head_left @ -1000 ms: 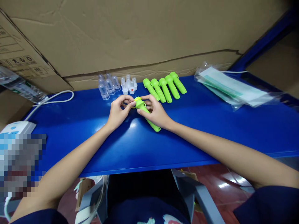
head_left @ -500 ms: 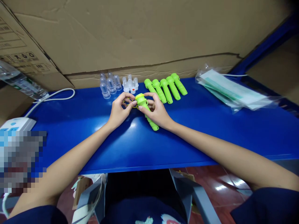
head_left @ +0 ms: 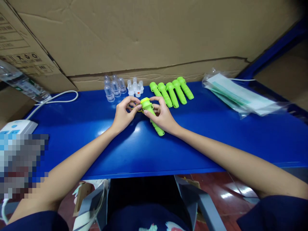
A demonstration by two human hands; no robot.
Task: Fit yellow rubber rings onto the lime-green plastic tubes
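A lime-green plastic torch-shaped body lies tilted over the blue table, its wide head toward me at the top. My right hand is wrapped round its shaft. My left hand pinches a thin yellow ring at the head of the same piece. Behind them lies a row of several matching green bodies. Left of that row stand small clear plastic caps and smaller white parts.
Cardboard boxes wall the back of the table. A clear bag of flat packets lies at the right. A white cable and a white device sit at the left. A grey chair frame shows below the table edge.
Both hands have kept hold of the green body and shifted it slightly; its head has turned a little more upright. The view has drifted slightly.
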